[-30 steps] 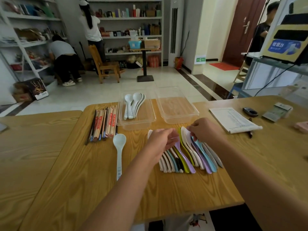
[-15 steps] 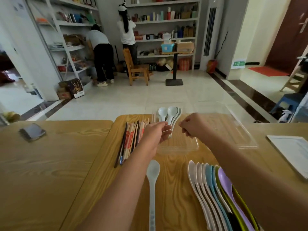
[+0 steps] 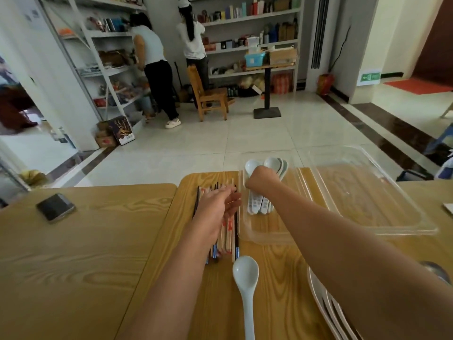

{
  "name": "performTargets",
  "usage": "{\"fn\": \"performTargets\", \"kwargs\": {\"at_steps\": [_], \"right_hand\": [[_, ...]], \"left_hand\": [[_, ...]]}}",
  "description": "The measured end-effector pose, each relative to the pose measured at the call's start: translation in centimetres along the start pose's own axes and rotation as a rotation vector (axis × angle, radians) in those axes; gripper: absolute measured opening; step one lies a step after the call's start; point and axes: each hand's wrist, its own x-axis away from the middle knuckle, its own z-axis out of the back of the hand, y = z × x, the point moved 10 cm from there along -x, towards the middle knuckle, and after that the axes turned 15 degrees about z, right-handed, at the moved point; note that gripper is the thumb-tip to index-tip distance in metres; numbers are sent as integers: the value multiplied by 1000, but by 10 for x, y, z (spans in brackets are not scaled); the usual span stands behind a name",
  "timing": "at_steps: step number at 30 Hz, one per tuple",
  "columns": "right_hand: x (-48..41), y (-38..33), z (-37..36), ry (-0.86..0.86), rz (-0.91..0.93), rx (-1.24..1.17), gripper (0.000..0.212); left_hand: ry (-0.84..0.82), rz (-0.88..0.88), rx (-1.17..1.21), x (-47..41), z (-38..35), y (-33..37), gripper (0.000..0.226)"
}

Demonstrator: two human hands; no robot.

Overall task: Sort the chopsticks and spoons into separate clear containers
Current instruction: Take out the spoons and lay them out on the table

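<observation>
Wooden and dark chopsticks (image 3: 228,238) lie in a bundle on the table, left of two clear containers. My left hand (image 3: 219,204) hovers over or rests on them with straight fingers. The left container (image 3: 259,238) holds several white spoons (image 3: 272,164). Inside it, my right hand (image 3: 260,180) is curled down over the spoon handles and seems to grip one white spoon; its fingers are hidden behind the back of the hand. The right container (image 3: 382,230) has nothing in it. One white spoon (image 3: 246,274) lies loose near me. A row of spoons (image 3: 327,300) shows at the bottom right.
A dark phone (image 3: 56,207) lies on the neighbouring table at the left. Beyond the table's far edge is tiled floor, a wooden chair (image 3: 210,95), shelving and two people standing at the shelves.
Both hands left the row of spoons and moved forward. My right hand went into the left container over the spoons; my left hand swung left over the chopsticks. The view shifted left.
</observation>
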Motion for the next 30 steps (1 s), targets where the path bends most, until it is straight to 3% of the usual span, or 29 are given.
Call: {"fn": "performTargets", "kwargs": {"at_steps": [5, 7, 9, 11, 16, 24, 30], "right_hand": [[15, 3, 19, -16, 11, -136, 22], [37, 0, 37, 37, 27, -215, 12], [71, 1, 55, 99, 20, -268, 9], [114, 6, 63, 115, 17, -333, 19], [244, 17, 40, 152, -26, -450, 27], [313, 32, -33, 146, -25, -233, 33], [309, 29, -51, 145, -76, -146, 14]], "left_hand": [[-50, -15, 37, 12, -2, 1, 24], [-74, -35, 71, 25, -2, 2, 25], [-104, -53, 146, 44, 1, -3, 26], [-130, -58, 200, 68, 3, -17, 27], [-198, 20, 155, 127, -7, -88, 26], [-168, 107, 69, 152, -8, -160, 25], [-137, 109, 51, 148, -2, -161, 22]]}}
